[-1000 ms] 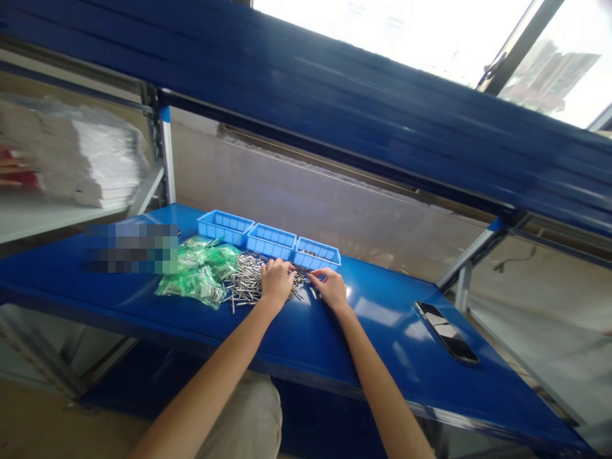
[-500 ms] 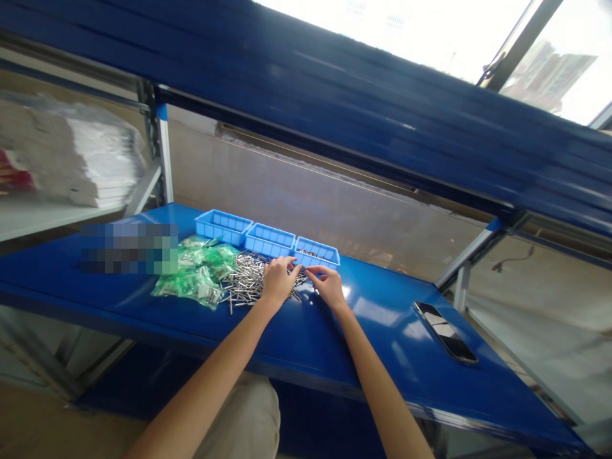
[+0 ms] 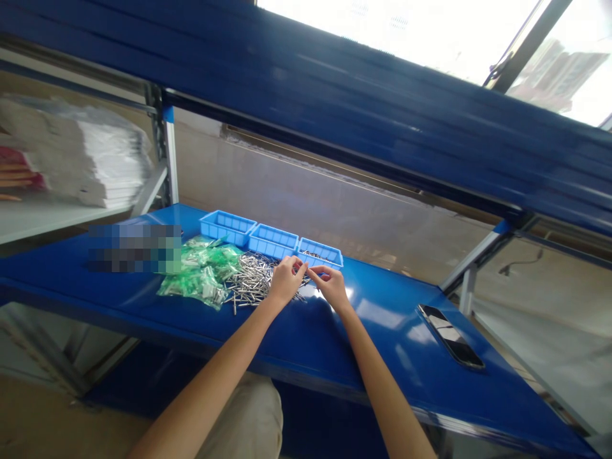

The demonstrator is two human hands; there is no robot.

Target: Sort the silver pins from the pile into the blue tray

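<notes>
Your left hand [image 3: 285,280] and right hand [image 3: 331,285] nearly meet, frame center; fingers curled, can't tell if gripping. Left palm bumping metal pins [image 3: 249,280] could scatter them.

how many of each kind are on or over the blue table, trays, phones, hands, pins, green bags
Blue trays: 3
Phone: 1
Hands: 2
Total: 6, leaving out the metal pins and green bags, too jumbled to count
</notes>
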